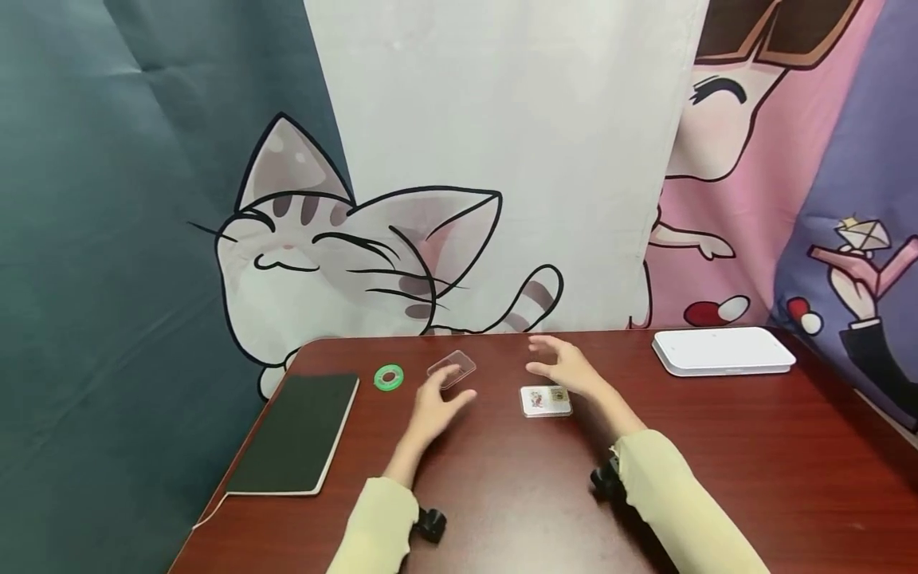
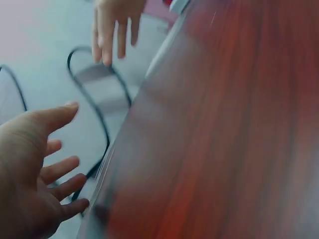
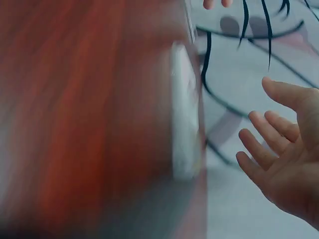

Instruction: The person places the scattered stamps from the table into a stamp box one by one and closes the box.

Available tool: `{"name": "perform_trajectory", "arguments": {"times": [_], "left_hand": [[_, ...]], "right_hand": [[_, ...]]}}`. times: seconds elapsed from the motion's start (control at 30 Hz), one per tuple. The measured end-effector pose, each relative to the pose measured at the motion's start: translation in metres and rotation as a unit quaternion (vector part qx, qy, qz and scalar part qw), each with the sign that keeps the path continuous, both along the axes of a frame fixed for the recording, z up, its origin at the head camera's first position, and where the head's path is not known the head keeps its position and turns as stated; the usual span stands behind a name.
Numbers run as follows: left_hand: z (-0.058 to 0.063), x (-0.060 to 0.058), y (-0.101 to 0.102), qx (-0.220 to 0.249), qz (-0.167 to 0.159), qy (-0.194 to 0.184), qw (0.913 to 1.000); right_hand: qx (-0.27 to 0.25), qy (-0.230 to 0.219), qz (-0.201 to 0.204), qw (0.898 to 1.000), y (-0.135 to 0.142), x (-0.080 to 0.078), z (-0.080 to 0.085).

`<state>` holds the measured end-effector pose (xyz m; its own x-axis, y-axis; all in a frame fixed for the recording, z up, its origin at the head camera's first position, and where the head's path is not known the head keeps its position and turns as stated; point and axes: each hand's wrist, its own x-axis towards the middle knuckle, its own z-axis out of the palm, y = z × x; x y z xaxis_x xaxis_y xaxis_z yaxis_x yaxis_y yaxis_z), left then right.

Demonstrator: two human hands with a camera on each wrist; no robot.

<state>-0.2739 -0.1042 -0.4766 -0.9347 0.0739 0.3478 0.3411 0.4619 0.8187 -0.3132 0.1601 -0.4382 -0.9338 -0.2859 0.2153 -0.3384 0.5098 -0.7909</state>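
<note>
Left hand (image 1: 433, 406) and right hand (image 1: 571, 371) hover released. Clear case (image 1: 461, 363) lies near the left, printed case (image 1: 546, 402) near the right.

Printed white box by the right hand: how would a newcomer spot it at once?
In the head view, find the brown table, then the right hand. Just below that hand in the picture lies the small white box. Unlike the larger white slab farther right and the clear case by the left hand, it bears coloured prints.
</note>
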Motion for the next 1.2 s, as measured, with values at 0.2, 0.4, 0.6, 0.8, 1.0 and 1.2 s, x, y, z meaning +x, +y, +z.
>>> {"name": "perform_trajectory", "arguments": {"times": [0.2, 0.4, 0.6, 0.8, 1.0, 1.2], "left_hand": [[0.003, -0.007, -0.031, 0.029, 0.072, -0.016, 0.9969], [0.001, -0.017, -0.030, 0.021, 0.074, -0.052, 0.9957], [-0.007, -0.024, -0.026, 0.022, 0.092, -0.089, 0.9915], [-0.013, -0.027, -0.025, 0.019, 0.109, -0.086, 0.9901], [-0.017, -0.027, -0.025, -0.023, 0.120, -0.070, 0.9901], [-0.018, -0.027, -0.021, -0.051, 0.122, -0.039, 0.9905]], "right_hand": [[0.042, -0.007, 0.036, 0.998, -0.047, -0.009, 0.013], [0.067, -0.049, 0.042, 0.996, -0.082, -0.019, 0.008], [0.073, -0.083, -0.002, 0.994, -0.104, -0.025, -0.001], [0.056, -0.124, -0.013, 0.991, -0.118, -0.025, -0.011], [0.017, -0.117, -0.060, 0.991, -0.132, -0.023, -0.021], [-0.048, -0.109, -0.145, 0.982, -0.134, -0.021, -0.029]]}}
